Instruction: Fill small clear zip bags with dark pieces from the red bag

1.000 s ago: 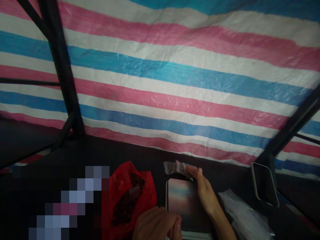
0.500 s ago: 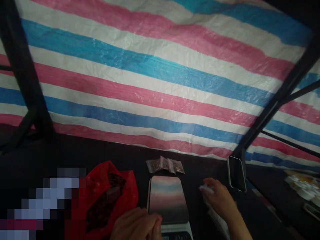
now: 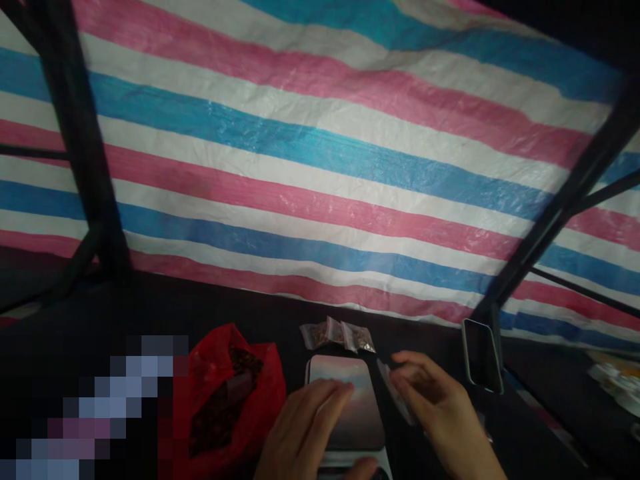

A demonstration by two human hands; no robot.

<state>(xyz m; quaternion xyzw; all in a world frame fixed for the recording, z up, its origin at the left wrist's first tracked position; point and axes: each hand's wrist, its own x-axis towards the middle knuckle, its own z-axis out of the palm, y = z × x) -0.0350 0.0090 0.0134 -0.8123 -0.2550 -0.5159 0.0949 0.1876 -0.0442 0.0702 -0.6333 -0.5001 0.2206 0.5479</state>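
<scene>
Backdrop: a creased plastic tarp [image 3: 310, 167] in pink, white and blue bands fills most of the view. Two black frame struts cross in front of it, the left strut [image 3: 85, 153] upright and the right strut [image 3: 555, 220] slanting; neither stands between the camera and the hands. Below lies a dark table [image 3: 210, 300], its far edge meeting the tarp. A pixelated patch [image 3: 100, 413] covers the lower left corner, and what lies beneath cannot be told. On the table, from left to right: an open red bag [image 3: 260, 400] holding dark dried matter [image 3: 223, 407]; a digital scale [image 3: 363, 427] with a glossy platform; and a phone [image 3: 483, 355], propped and tilted, at the foot of the right strut. Small clear packets [image 3: 337, 335] of brown flakes lie in a touching row just beyond the scale. Dim white items [image 3: 615, 383] sit well off to the far right. The left hand [image 3: 305, 427] lies open over the platform, fingers [image 3: 330, 393] together and resting on it. The right hand [image 3: 435, 400], just right of the scale, has thumb and fingers closed on a small clear bag [image 3: 395, 393], which hangs beside the platform's edge.
</scene>
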